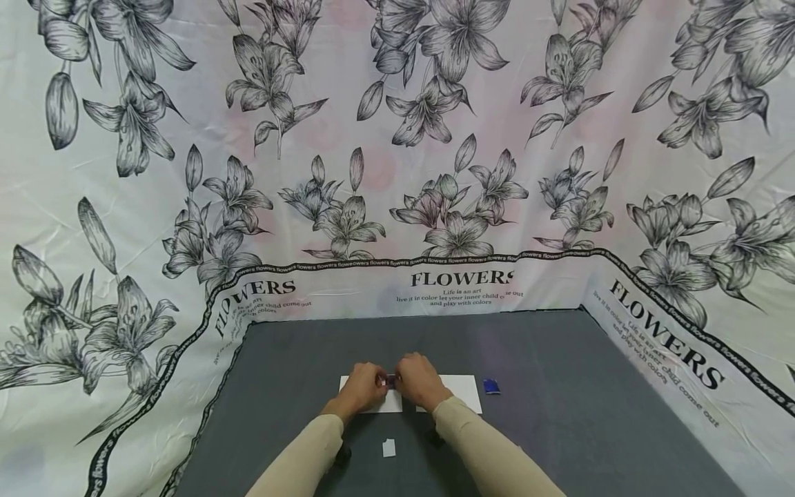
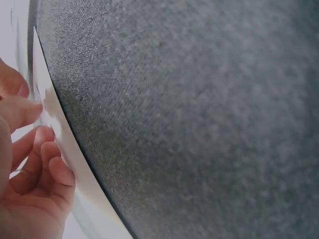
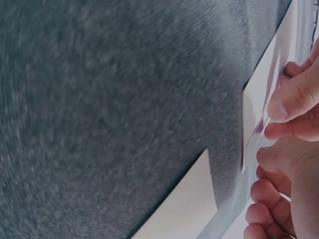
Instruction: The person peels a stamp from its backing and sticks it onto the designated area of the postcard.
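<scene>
Hands (image 1: 365, 386) pinch a small packet (image 1: 390, 380), contents unclear.

A white cloth (image 1: 373, 131), printed with dark lilies (image 1: 458, 235), rises behind the grey table (image 1: 279, 386) and along its left and right sides. A black band (image 1: 391, 262) crosses the cloth above the table's back edge and slopes down beside both flanks, with "FLOWERS" headings (image 1: 462, 278) between band and table. On the table: a blue packet (image 1: 491, 386), right of its middle; a white scrap (image 1: 388, 448), on its near part.

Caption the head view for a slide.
Left hand pinching a small item beside right hand, over two white cards; blue packet nearby.
</scene>
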{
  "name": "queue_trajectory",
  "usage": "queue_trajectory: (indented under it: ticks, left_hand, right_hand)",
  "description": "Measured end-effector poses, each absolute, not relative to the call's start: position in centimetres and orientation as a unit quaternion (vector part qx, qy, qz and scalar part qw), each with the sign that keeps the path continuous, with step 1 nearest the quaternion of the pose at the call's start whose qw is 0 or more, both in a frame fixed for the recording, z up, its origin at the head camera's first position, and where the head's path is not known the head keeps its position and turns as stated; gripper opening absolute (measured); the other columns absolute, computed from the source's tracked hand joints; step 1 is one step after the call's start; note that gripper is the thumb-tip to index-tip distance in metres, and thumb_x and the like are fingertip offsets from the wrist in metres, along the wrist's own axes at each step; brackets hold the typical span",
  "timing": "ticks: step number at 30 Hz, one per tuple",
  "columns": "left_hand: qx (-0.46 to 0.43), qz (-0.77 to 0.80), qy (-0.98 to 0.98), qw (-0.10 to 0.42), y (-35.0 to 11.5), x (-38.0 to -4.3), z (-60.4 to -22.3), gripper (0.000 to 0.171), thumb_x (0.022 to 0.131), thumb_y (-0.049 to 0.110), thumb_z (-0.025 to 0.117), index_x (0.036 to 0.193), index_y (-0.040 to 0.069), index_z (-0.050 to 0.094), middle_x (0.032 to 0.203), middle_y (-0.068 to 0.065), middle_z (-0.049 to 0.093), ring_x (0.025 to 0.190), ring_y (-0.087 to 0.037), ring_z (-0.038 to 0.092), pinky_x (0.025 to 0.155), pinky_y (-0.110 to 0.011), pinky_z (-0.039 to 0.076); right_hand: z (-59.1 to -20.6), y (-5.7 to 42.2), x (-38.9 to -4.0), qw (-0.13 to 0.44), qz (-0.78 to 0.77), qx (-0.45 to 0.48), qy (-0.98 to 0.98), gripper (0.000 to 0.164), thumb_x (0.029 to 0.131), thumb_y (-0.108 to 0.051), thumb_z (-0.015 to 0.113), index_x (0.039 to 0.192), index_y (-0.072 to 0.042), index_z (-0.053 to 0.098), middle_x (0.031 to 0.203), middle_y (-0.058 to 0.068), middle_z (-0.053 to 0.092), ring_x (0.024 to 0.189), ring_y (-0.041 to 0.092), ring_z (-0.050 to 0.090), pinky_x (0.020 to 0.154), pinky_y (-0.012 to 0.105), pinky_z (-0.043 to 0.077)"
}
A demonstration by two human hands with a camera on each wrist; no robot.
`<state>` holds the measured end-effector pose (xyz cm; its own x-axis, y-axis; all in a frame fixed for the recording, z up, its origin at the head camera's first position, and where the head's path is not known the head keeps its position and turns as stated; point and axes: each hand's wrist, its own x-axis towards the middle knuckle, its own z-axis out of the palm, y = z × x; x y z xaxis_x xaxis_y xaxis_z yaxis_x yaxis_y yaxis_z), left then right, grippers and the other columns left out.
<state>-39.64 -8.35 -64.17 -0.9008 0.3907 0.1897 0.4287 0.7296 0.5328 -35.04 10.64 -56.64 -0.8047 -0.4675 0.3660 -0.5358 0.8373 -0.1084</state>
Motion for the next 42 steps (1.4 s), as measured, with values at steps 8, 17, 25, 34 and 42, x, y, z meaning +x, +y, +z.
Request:
queue_trajectory:
  ticks: [8,17,25,34,42]
  left_hand:
    - [-0.209,-0.322,-0.923,0.021,-8.4,-35.6,-57.6,0.023,0.095,0.014,0.079,0.113,0.000,0.079,0.087,-0.004,0.067,0.076,-0.015,0.058,0.064,-0.032,0.049]
    - [-0.230,-0.287,-0.928,0.064,-8.5,-34.9,-55.1,0.032,0.094,0.018,0.083,0.119,-0.001,0.076,0.104,-0.011,0.069,0.096,-0.022,0.062,0.084,-0.043,0.056]
    - [-0.257,-0.296,-0.916,0.090,-8.3,-34.8,-54.5,0.048,0.096,0.024,0.083,0.137,0.002,0.070,0.134,-0.016,0.066,0.129,-0.037,0.060,0.109,-0.056,0.052]
    - [-0.295,-0.295,-0.906,0.077,-7.5,-34.5,-53.9,0.059,0.098,0.029,0.083,0.148,0.002,0.064,0.153,-0.019,0.060,0.146,-0.040,0.053,0.119,-0.058,0.045]
    - [-0.313,-0.282,-0.906,0.045,-7.0,-34.1,-53.8,0.065,0.099,0.037,0.082,0.153,0.007,0.061,0.163,-0.015,0.054,0.158,-0.041,0.043,0.125,-0.062,0.039]
  right_hand:
    - [-55.8,10.8,-35.0,0.160,0.097,0.258,-0.948,0.006,0.089,-0.014,0.086,0.086,-0.010,0.082,0.083,0.003,0.073,0.082,0.024,0.069,0.082,0.044,0.059]
    - [-53.9,12.7,-35.0,0.152,0.132,0.252,-0.947,0.004,0.090,-0.012,0.082,0.087,-0.010,0.079,0.086,0.004,0.072,0.087,0.028,0.068,0.085,0.048,0.058]
    - [-52.0,15.2,-34.9,0.169,0.150,0.252,-0.941,0.003,0.093,-0.010,0.078,0.091,-0.008,0.080,0.085,0.003,0.070,0.083,0.025,0.065,0.081,0.046,0.056]
    - [-50.6,18.2,-34.7,0.178,0.143,0.234,-0.945,0.004,0.093,-0.009,0.079,0.092,-0.005,0.080,0.087,0.004,0.073,0.083,0.024,0.066,0.079,0.045,0.056]
    - [-49.9,20.6,-34.3,0.159,0.139,0.207,-0.955,0.007,0.097,-0.011,0.080,0.093,-0.006,0.080,0.090,0.006,0.073,0.086,0.024,0.066,0.080,0.045,0.057]
